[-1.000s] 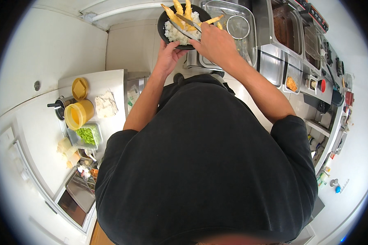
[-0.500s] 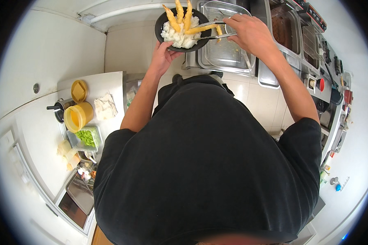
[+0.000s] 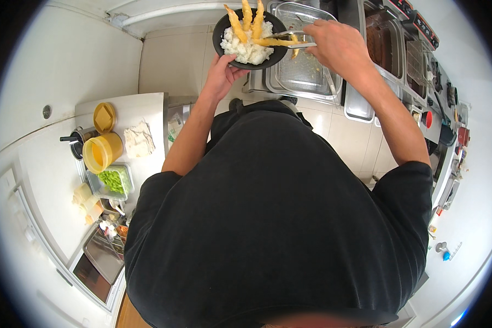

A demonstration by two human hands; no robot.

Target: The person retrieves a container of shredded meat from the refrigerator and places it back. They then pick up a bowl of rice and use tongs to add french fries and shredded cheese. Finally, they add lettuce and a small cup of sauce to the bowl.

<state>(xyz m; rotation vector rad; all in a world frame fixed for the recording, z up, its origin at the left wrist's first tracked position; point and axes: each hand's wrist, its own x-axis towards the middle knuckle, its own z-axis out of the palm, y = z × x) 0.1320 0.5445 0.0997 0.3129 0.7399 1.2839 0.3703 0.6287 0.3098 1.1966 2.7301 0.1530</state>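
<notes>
Closest up is the black shirt (image 3: 279, 208) of whoever's wearing the camera, taking up most of the lower view. Further out, the left hand (image 3: 222, 77) is gripping a dark round bowl (image 3: 279, 26) by its near edge, thumb over the rim and fingers underneath. The bowl's up at the top of the view, with white rice (image 3: 250, 53) in it and three long golden battered pieces (image 3: 247, 15) fanned out, tips poking over the far rim.

The right hand (image 3: 341, 46) is closed around metal tongs (image 3: 307, 45), which reach in over the bowl's right side. A fourth battered piece (image 3: 270, 42) lies sideways between the tong arms (can't tell if the tips actually pinch it).

Just right of the bowl is a metal tray with a wire rack (image 3: 303, 76), crumbs scattered on it. Off to the left, a white counter (image 3: 153, 109) has a folded cloth (image 3: 139, 138), a yellow tub (image 3: 110, 148), its lid-like yellow disc (image 3: 104, 117) and a clear box of chopped greens (image 3: 111, 180). Way over right there's a metal vat of brown liquid (image 3: 378, 41).
</notes>
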